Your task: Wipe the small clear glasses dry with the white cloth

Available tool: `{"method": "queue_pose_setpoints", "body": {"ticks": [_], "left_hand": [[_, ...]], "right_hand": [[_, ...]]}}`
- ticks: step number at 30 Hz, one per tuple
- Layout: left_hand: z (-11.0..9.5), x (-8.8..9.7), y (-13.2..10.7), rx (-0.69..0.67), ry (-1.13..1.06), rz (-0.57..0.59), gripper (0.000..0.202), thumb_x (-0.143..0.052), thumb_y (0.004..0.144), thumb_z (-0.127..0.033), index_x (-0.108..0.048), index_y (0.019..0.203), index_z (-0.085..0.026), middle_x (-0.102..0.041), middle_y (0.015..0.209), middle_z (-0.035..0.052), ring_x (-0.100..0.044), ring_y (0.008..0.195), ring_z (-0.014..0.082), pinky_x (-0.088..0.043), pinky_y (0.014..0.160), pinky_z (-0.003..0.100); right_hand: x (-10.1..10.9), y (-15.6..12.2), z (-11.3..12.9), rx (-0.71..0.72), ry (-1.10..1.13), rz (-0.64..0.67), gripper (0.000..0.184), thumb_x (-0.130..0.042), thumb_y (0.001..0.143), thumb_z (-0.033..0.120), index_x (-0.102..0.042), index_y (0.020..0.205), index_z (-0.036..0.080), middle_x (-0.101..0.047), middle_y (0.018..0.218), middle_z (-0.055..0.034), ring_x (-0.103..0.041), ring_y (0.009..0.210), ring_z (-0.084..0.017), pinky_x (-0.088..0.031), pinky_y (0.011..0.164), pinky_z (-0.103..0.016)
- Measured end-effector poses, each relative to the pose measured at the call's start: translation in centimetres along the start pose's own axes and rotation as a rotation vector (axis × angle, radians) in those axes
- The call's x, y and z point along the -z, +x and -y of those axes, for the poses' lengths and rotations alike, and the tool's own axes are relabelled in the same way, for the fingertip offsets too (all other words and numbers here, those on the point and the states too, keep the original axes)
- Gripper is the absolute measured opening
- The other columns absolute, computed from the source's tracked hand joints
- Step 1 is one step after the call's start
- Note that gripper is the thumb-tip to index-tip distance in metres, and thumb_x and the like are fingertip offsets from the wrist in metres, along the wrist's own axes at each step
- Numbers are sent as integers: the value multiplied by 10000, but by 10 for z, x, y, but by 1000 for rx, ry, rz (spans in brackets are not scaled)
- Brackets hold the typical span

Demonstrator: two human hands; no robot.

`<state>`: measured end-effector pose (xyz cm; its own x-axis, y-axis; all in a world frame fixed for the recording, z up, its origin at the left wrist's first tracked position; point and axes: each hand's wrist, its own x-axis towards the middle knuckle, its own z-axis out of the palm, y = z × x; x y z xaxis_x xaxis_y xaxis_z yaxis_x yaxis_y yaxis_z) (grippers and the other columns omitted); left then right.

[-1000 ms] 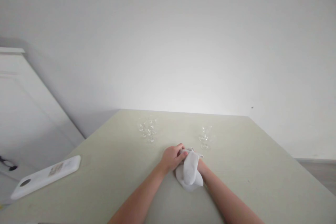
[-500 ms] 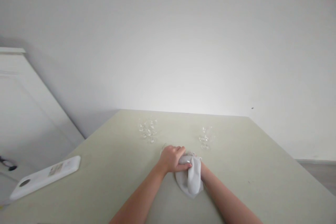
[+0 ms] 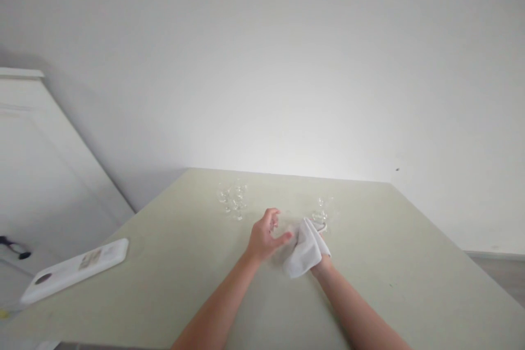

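Observation:
My left hand [image 3: 263, 236] is over the table, its fingers curved and the thumb held apart. Between the hands is a faint, blurred, see-through shape, perhaps clear glass; I cannot make out its outline. A white cloth [image 3: 302, 254] drapes over my right hand [image 3: 322, 266], which holds it, and most of the fingers are hidden beneath. Beyond the left hand stands a cluster of several small clear glass pieces [image 3: 233, 199]. A smaller group of clear glass pieces [image 3: 320, 210] stands just past the cloth.
The pale green table [image 3: 164, 295] reaches back to a plain grey-white wall [image 3: 287, 93]. A long white object with a dark round spot [image 3: 77, 269] lies at its left edge. Past that edge is a white cabinet [image 3: 49, 158] with a dark handle [image 3: 15, 249].
My hands were together around the cloth and have moved apart. The left thumb has come off the cloth. The cloth has shifted up and spread over the right hand.

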<state>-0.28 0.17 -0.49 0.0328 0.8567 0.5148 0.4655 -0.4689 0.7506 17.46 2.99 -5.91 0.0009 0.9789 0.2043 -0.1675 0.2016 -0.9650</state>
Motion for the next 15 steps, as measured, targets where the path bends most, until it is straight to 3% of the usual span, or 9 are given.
{"method": "queue_pose_setpoints", "body": {"ticks": [2, 5, 8, 9, 11, 15], "left_hand": [[0, -1, 3, 69, -221, -58, 642, -735, 704, -596, -462, 1152, -226, -579, 871, -1, -565, 756, 152, -448, 729, 273], [-1, -4, 8, 104, -548, -30, 624, -704, 730, -637, -494, 1129, -206, -622, 1044, 77, -595, 990, 211, -449, 881, 331], [-2, -11, 7, 129, -682, 12, 672, -636, 741, -718, -537, 1152, -196, -594, 1252, 134, -540, 1176, 262, -401, 996, 378], [-2, -14, 5, 143, -682, 16, 675, -629, 745, -721, -548, 1159, -195, -591, 1270, 134, -538, 1184, 263, -397, 1003, 377], [0, -20, 2, 178, -653, 16, 635, -640, 755, -699, -583, 1118, -180, -619, 1213, 121, -567, 1138, 254, -413, 981, 363], [2, -26, 0, 298, -645, 30, 586, -606, 775, -707, -631, 932, -144, -666, 912, 75, -629, 884, 216, -466, 844, 335]], "right_hand": [[2, 0, 7, -57, 104, -122, 444, -646, 714, 547, -559, 1006, 225, -651, 835, -64, -622, 711, -242, -534, 629, -360], [-1, -4, 18, -53, 86, -105, 426, -713, 682, 493, -562, 955, 203, -663, 884, -79, -618, 756, -240, -526, 657, -352], [-14, -14, 22, 4, 24, -21, 323, -710, 707, 430, -544, 902, 234, -631, 821, -33, -584, 753, -213, -511, 703, -334], [-20, -18, 22, 51, -15, 100, 281, -709, 718, 391, -544, 886, 237, -623, 819, -27, -574, 760, -202, -501, 720, -322], [-30, -24, 22, 106, -48, 300, 205, -681, 763, 345, -552, 878, 236, -614, 815, -18, -559, 749, -182, -486, 716, -301], [-36, -27, 25, 80, 2, 319, 196, -697, 741, 331, -562, 816, 211, -614, 764, -3, -561, 700, -163, -479, 692, -294]]}}
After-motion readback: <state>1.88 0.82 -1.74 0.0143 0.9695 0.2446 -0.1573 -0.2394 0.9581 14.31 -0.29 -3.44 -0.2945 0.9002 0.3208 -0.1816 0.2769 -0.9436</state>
